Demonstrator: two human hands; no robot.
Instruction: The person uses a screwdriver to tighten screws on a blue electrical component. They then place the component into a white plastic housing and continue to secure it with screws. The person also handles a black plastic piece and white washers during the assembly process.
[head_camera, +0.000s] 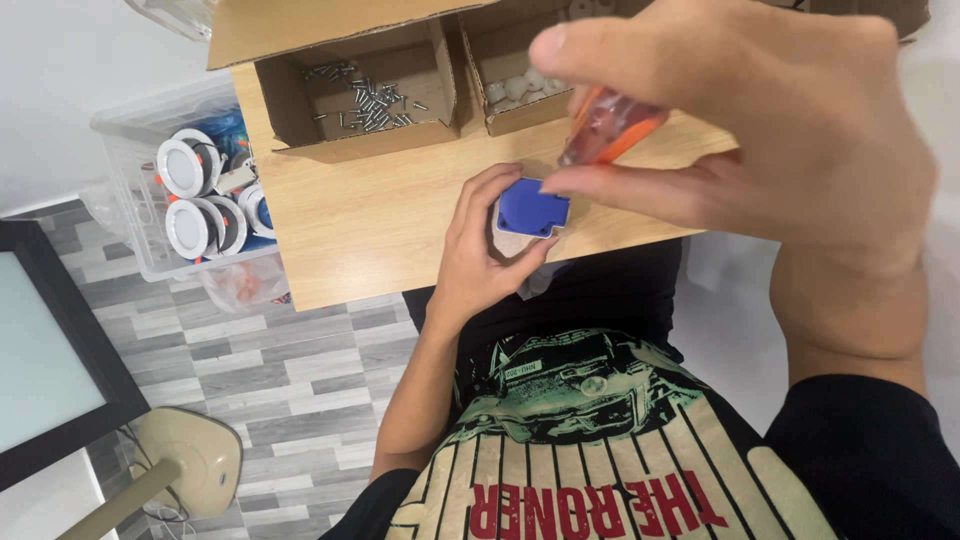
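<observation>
Here the left hand (478, 250) pinches one blue cap (532, 209) over the table (370, 225) edge, the right hand (760, 130) grips one orange screwdriver (608, 127) above it, two open boxes (355, 95) behind.

Bright, even light; near hand blurred.

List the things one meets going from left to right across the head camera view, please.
Dark-framed screen → clear plastic bin of round white lamps → cardboard box of screws → left hand → blue square part → orange-handled screwdriver → right hand.
</observation>
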